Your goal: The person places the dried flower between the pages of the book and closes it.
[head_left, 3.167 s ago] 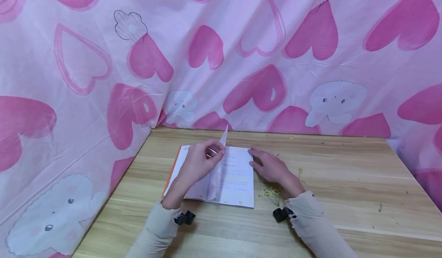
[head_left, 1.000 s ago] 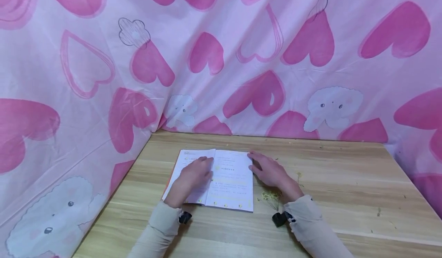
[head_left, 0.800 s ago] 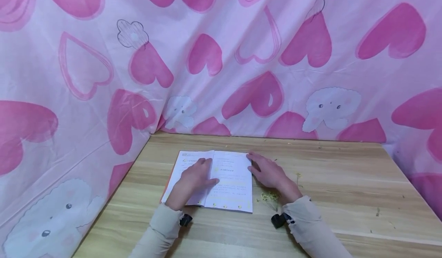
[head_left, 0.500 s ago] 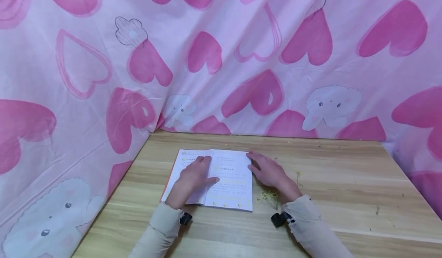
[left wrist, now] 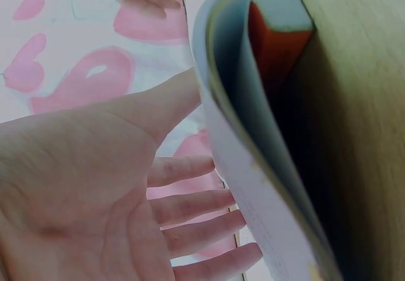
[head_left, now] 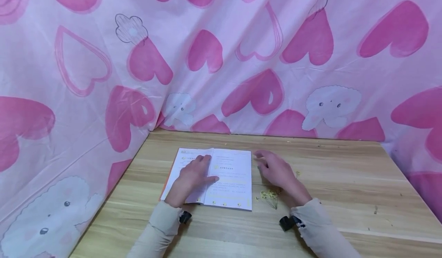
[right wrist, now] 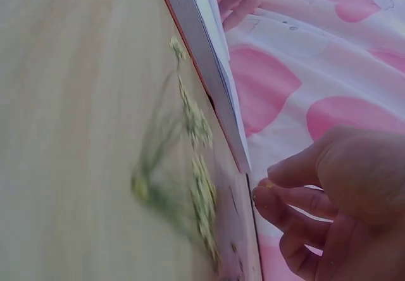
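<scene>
A book [head_left: 229, 192] with printed white pages and an orange cover edge lies open on the table. My left hand [head_left: 193, 175] rests on its left page near the fold, fingers stretched out; in the left wrist view, the fingers [left wrist: 202, 233] lie against the curved page. My right hand [head_left: 277, 171] hovers just off the book's right edge, fingers loosely bent. In the right wrist view, a tiny yellow speck shows between thumb and index fingertips; whether it is held is unclear. Below that hand lies a sprig of small yellow dried flowers [head_left: 270, 195].
Another small yellow sprig [head_left: 297, 173] lies partly behind the right hand. Dark bits of plant [head_left: 376, 210] are scattered over the wooden table [head_left: 345, 181]. A pink curtain [head_left: 241, 89] with hearts borders the table's back and left sides.
Earlier, my left hand held up a page; that page now lies turned, with the hand flat on it. My right hand has just left the book's right edge and moved right.
</scene>
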A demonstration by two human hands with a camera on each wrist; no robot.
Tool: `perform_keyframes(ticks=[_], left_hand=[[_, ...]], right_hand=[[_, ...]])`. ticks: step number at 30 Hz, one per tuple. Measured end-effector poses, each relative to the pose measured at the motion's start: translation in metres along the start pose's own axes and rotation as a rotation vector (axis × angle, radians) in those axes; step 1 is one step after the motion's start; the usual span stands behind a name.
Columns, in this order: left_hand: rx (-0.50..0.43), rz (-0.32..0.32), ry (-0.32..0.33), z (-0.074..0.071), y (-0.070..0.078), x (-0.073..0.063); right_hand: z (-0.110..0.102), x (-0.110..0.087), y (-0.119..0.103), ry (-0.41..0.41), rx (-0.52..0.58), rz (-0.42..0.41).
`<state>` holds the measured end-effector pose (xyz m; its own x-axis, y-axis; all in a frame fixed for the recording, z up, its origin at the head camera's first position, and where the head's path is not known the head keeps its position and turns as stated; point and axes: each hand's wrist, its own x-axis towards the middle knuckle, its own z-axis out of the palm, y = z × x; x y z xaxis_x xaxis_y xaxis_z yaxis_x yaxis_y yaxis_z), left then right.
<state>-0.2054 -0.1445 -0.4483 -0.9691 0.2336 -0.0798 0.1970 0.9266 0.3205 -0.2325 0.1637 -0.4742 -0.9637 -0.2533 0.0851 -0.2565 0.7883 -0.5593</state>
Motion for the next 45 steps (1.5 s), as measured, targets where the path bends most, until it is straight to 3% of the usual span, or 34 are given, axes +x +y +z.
perform_keyframes(ticks=[16, 25, 30, 39, 45], left_hand=[[0.008, 0.019, 0.009, -0.003, -0.001, 0.001], [0.031, 0.012, -0.005, -0.006, -0.003, 0.001], [0.023, 0.006, -0.016, -0.006, -0.003, 0.001], [0.029, 0.005, -0.022, -0.004, -0.002, 0.001], [0.031, -0.023, -0.037, -0.004, -0.002, 0.002]], right_hand=[[-0.034, -0.042, 0.024, -0.086, -0.064, 0.035], [-0.046, -0.059, 0.031, -0.225, -0.135, 0.039], [-0.046, -0.057, 0.032, -0.241, -0.128, 0.047], [-0.036, -0.036, 0.032, -0.186, -0.141, 0.074], [-0.035, -0.033, 0.035, -0.163, -0.118, 0.055]])
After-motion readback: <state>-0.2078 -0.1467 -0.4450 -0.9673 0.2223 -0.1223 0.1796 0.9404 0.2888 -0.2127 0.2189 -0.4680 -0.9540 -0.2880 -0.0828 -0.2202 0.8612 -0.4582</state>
